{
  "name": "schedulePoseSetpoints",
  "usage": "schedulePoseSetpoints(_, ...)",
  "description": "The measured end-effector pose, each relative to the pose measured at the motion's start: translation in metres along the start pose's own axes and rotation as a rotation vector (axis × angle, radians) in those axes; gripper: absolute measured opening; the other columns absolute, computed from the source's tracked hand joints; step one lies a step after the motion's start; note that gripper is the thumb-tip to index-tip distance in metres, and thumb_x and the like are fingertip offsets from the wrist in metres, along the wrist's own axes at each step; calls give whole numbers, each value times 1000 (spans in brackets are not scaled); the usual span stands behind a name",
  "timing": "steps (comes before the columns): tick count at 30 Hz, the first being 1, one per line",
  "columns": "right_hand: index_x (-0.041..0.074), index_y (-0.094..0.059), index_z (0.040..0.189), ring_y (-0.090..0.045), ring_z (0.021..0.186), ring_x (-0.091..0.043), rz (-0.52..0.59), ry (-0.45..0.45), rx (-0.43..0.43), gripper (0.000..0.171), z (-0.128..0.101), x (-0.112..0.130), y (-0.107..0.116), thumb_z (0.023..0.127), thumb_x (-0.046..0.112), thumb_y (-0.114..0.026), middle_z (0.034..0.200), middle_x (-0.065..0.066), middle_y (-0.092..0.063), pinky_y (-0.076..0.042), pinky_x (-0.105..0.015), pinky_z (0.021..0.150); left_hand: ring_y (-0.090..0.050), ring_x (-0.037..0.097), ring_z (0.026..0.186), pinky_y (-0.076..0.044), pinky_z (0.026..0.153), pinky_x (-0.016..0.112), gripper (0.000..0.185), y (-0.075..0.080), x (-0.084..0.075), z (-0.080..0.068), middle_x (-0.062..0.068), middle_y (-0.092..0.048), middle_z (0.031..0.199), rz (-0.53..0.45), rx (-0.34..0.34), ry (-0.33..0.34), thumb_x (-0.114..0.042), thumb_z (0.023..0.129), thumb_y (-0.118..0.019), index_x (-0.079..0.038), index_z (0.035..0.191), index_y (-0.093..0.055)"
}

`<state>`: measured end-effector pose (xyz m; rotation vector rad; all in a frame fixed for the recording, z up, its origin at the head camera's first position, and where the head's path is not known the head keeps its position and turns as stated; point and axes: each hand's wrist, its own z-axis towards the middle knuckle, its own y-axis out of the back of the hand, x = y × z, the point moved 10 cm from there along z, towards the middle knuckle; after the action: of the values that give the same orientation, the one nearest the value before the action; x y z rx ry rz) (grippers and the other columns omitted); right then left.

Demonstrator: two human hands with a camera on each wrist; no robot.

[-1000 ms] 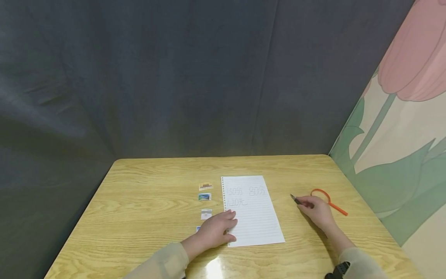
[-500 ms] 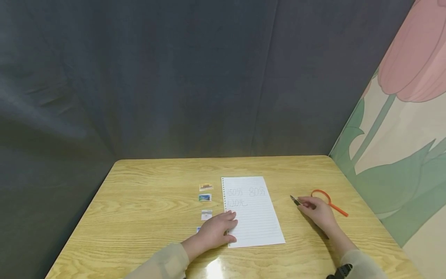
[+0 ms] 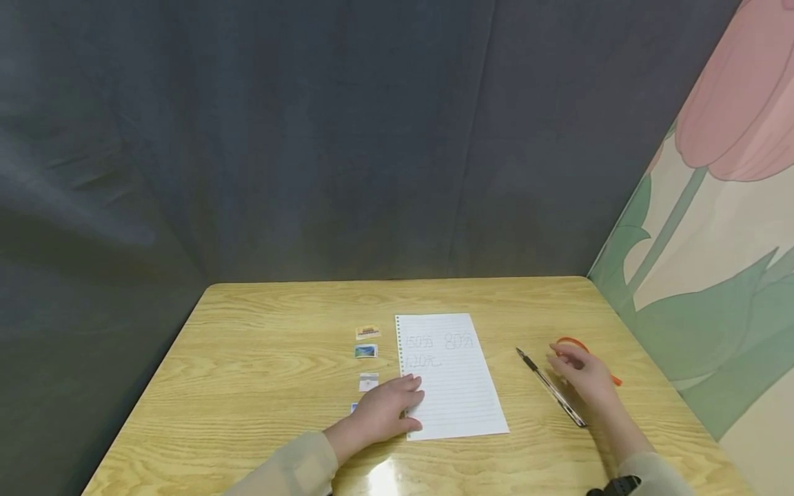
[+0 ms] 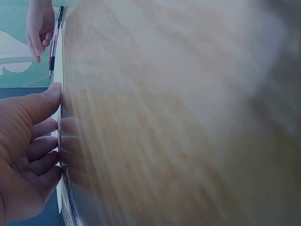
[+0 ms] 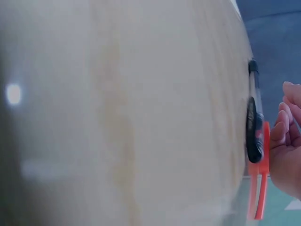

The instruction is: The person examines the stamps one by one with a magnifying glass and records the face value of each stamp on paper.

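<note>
My left hand (image 3: 384, 408) rests on the lower left edge of a lined sheet of paper (image 3: 455, 399) with handwritten figures on it, fingers extended and thumb apart. In the left wrist view, the fingertips of that hand (image 4: 28, 146) touch the surface. To the sheet's right lies a clear and black pen (image 3: 551, 388), tip toward the back. My right hand (image 3: 586, 379) hovers just right of the pen, fingers loosely bent, holding nothing. Partly hidden behind it is an orange magnifying glass (image 3: 572, 340), whose handle (image 5: 257, 197) shows in the right wrist view.
Several small stamps, among them a yellow one (image 3: 368, 333), a blue-green one (image 3: 366, 350) and a pale one (image 3: 369, 382), lie in a column left of the sheet. The lowest is partly covered by the left hand. A dark curtain (image 3: 397, 138) hangs behind the wooden table (image 3: 260, 358).
My right hand has let go of the pen, leaving it on the table, and has shifted right toward the magnifying glass. The left hand has stayed put on the sheet.
</note>
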<state>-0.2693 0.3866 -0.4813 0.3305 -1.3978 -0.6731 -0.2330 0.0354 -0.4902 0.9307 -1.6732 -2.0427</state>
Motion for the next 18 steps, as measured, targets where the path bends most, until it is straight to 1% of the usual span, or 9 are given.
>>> schedulePoseSetpoints(2, -8, -62, 123, -54, 69, -1, 30, -14, -24, 41, 0, -1, 7, 93, 19, -71, 85, 5, -64, -49, -22, 53, -46, 22, 135, -39, 110, 33, 44, 0, 1, 0, 9, -53, 144, -2, 8, 11, -39, 88, -74, -13, 122, -69)
schedulePoseSetpoints(4, -8, -62, 123, -54, 69, -1, 37, -20, -45, 41, 1, -2, 14, 94, 19, -70, 84, 8, -64, -49, -23, 52, -46, 21, 135, -39, 110, 33, 42, 0, 2, 1, 8, -53, 144, -2, 15, 14, -40, 87, -74, -13, 120, -68)
schedulePoseSetpoints(7, -5, -62, 126, -55, 73, 1, 8, -41, -65, 44, 0, -5, 24, 95, 25, -68, 88, 13, -65, -50, -23, 55, -46, 21, 135, -37, 111, 33, 54, 1, 5, 2, 7, -53, 145, -42, 18, 17, -40, 89, -73, -10, 132, -63)
schedulePoseSetpoints(9, -5, -62, 127, -55, 77, 4, 3, -50, -75, 46, 0, -7, 30, 95, 28, -68, 91, 16, -64, -51, -22, 58, -47, 22, 135, -37, 111, 34, 56, 4, 9, 1, 6, -53, 144, -79, 5, 11, -40, 90, -71, -9, 135, -60)
schedulePoseSetpoints(11, -4, -61, 128, -54, 79, 6, 8, -65, -90, 49, -1, -10, 36, 95, 30, -69, 93, 20, -63, -52, -20, 60, -49, 22, 133, -38, 111, 36, 59, 9, 15, 0, 6, -54, 143, -128, -20, 18, -39, 92, -70, -9, 140, -57)
schedulePoseSetpoints(14, -6, -61, 127, -54, 79, 7, 11, -69, -120, 49, -2, -15, 45, 94, 29, -69, 90, 22, -61, -50, -16, 61, -53, 23, 129, -41, 109, 38, 53, 22, 28, -2, 6, -57, 140, -191, -80, 49, -36, 93, -69, -8, 137, -59)
schedulePoseSetpoints(18, -7, -60, 127, -54, 75, 7, -30, -58, -147, 48, -2, -20, 56, 94, 27, -69, 84, 23, -60, -47, -14, 60, -57, 27, 124, -45, 105, 42, 46, 40, 57, -6, 9, -62, 133, -273, -176, 141, -30, 94, -70, -5, 133, -63)
